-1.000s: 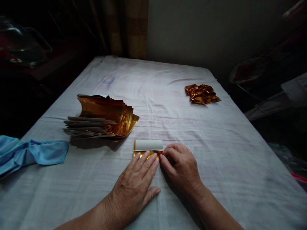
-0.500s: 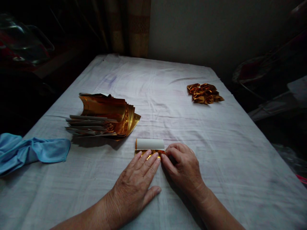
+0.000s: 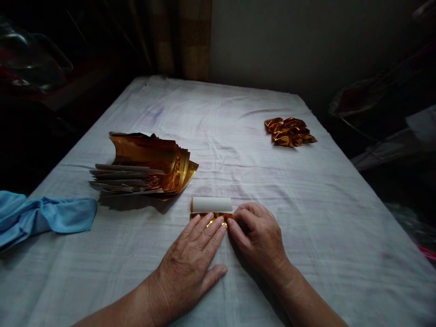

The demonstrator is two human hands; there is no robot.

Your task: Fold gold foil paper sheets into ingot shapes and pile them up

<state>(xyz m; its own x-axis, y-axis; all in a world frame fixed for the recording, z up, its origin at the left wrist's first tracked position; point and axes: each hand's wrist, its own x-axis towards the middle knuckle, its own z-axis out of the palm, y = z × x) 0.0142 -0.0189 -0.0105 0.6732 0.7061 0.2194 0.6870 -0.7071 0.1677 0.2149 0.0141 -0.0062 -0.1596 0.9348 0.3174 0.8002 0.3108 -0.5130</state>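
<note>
A partly folded sheet of gold foil paper (image 3: 211,205) lies on the table in front of me, its pale back showing along the far half and shiny gold along the near half. My left hand (image 3: 192,256) rests flat on the near gold edge, fingers stretched out and thumb apart. At the sheet's right end, my right hand (image 3: 260,238) has its fingers curled, with thumb and index finger pinching the near right corner. The fingers cover part of the gold side.
A thick stack of gold foil paper (image 3: 146,159) stands bent at left centre. Several folded gold foil pieces (image 3: 289,132) sit together at the far right. A blue cloth (image 3: 51,215) lies at the left edge. White cloth (image 3: 340,227) covers the table, wrinkled in places.
The whole view has shifted very slightly. Both hands keep the same place and pose on the foil paper, and the sheet looks unchanged.
</note>
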